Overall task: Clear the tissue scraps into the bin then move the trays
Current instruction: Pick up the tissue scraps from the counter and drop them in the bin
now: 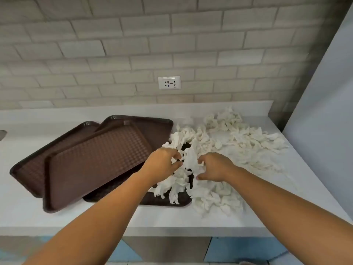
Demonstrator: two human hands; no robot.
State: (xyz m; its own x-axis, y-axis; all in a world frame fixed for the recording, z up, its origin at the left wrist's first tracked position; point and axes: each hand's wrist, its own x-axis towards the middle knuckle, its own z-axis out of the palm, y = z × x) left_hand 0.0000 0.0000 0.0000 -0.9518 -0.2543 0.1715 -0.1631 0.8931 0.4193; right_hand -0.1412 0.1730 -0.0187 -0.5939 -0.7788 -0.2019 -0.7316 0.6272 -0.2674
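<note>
Both hands (162, 165) (215, 167) — apparently — in tissue scraps (189, 161)

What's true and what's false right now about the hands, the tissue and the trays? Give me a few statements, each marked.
1. The left hand and the right hand both grip tissue scraps. True.
2. The trays are all free of tissue. False: scraps lie on the lowest tray.
3. The bin stands on the counter beside the trays. False: no bin is in view.
4. Three brown trays overlap in a loose stack. True.
5. Scraps also lie on the counter to the right of the trays. True.
</note>
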